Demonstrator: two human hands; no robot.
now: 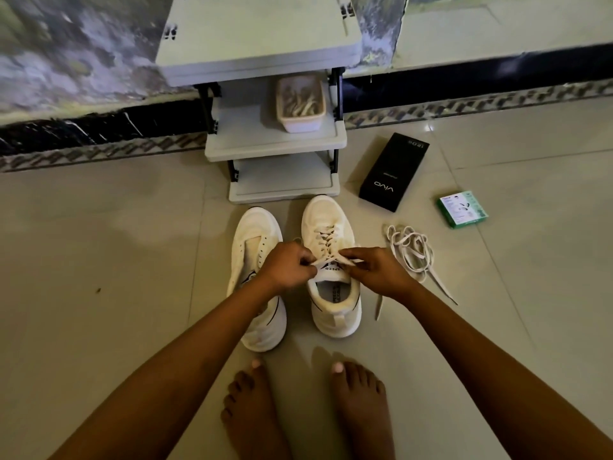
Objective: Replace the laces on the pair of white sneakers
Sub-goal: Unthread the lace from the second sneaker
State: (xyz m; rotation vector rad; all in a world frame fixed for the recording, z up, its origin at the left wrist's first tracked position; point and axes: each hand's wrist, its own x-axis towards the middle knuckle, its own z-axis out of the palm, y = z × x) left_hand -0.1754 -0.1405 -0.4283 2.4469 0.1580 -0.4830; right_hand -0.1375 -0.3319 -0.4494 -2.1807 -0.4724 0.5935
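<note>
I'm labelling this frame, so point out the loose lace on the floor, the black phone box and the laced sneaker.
loose lace (411,252): head view, middle of the coil.
black phone box (394,172): head view, top face.
laced sneaker (323,214): head view, toe cap.

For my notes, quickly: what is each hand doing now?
Left hand: fingers pinch the lace.
Right hand: fingers pinch the same lace.

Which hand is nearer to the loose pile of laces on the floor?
Right. The right hand pinches a lace end at the laced sneaker, just beside the loose laces. The left hand is farther off, across that sneaker.
</note>
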